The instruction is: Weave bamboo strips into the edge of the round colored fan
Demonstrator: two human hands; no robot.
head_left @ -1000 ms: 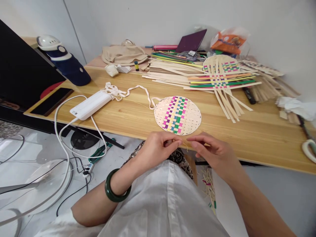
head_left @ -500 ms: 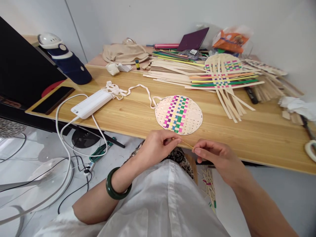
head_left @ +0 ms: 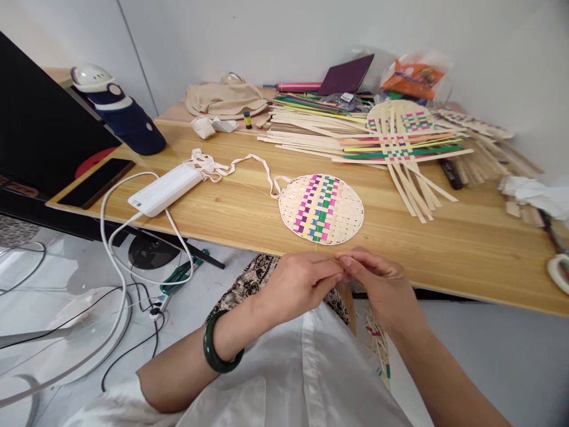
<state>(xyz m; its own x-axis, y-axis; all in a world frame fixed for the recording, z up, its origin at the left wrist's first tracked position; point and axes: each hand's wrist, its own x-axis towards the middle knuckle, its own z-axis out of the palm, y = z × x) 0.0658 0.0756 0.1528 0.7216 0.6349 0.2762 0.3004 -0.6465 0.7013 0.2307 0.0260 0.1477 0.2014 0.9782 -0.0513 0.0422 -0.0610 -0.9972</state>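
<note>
My left hand (head_left: 306, 279), with a dark green bangle (head_left: 217, 344) on its wrist, is closed in a pinch just off the table's front edge. A thin yellow thread (head_left: 316, 247) runs down to it from the lower rim of a round woven bamboo piece (head_left: 320, 209). My right hand (head_left: 377, 281) meets it fingertip to fingertip, also pinched; what lies between the tips is too small to see clearly. The woven piece lies flat on the table, with pink, purple, blue and green strips across its pale weave. A white ribbon (head_left: 262, 160) trails from its upper left.
Behind lie loose bamboo strips (head_left: 302, 130) and a half-woven piece (head_left: 398, 145). A white power bank-like box (head_left: 165, 188) with cables, a phone (head_left: 95, 182) and a blue bottle (head_left: 128, 121) stand left. Scissors (head_left: 558, 270) lie at the right edge; a thread spool (head_left: 248, 120) stands behind.
My hands have come together; before, they were apart with the yellow thread stretched between them. My left hand has moved slightly right and toward me. The woven piece has stayed in place.
</note>
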